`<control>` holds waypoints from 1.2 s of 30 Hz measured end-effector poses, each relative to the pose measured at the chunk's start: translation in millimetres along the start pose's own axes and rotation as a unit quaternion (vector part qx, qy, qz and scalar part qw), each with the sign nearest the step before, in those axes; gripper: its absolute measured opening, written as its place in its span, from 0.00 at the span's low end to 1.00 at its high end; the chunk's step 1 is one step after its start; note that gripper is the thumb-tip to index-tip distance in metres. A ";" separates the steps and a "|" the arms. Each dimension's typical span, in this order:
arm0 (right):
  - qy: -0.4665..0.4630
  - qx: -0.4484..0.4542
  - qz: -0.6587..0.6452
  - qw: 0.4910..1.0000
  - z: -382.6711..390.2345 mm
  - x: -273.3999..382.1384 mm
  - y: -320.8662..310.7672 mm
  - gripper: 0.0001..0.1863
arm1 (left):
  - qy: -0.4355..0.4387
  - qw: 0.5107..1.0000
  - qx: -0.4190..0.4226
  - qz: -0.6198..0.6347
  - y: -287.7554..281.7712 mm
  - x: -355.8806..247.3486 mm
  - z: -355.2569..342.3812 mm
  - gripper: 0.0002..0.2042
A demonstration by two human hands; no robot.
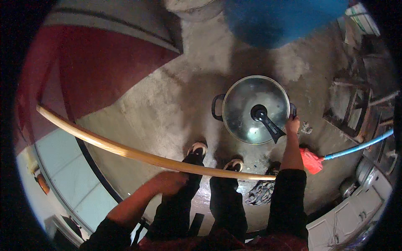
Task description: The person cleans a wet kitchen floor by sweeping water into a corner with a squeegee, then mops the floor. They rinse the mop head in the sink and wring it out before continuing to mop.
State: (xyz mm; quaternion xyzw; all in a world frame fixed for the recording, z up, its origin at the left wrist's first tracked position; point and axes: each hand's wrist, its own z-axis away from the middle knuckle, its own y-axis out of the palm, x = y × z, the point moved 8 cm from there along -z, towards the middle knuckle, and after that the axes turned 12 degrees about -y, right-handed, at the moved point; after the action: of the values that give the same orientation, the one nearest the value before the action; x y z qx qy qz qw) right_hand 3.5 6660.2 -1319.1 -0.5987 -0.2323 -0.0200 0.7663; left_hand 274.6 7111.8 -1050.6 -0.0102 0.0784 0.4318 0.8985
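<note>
A wide two-handled pot with a clear glass lid (238, 113) stands in front of me. A tall black lid handle (270, 125) rises from its middle. My right hand (293, 124) is closed around the pot's right side handle. The left side handle (217, 107) is free. My left hand (169, 183) is blurred by motion over my left leg, close beside a long pale wooden pole (125, 151). Its fingers do not show clearly. The pole slants from the left toward my right forearm, its right end near a grey stringy cloth bundle (261, 192) on the floor.
A red plastic brush or broom head (310, 161) on a light-blue pole (360, 146) lies at right. Wooden frames (351, 108) stand behind it. White cabinets (347, 217) are at lower right, a dark-red panel (96, 67) at left. Something blue (284, 21) is at the top.
</note>
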 end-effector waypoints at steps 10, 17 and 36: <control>0.046 0.121 -0.067 0.989 16.1 -0.1 16.5 0.17 | 0.022 0.960 -0.259 0.102 -190.4 -76.9 -94.8 0.17; -0.026 0.103 -0.102 0.989 4.5 46.9 -6.6 0.20 | -0.155 0.908 -0.198 0.336 -205.2 -2.1 -302.5 0.12; 0.177 -0.138 -0.173 0.959 309.7 17.7 -352.1 0.14 | 0.157 0.881 -0.153 0.418 -106.5 -234.5 143.4 0.11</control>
State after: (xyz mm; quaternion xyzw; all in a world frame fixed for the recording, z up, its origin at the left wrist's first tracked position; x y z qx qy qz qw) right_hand -192.3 6852.1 -938.2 -0.6364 -0.1882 -0.2900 0.6896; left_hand 232.2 6875.9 -879.1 -0.1815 0.1487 0.7668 0.5974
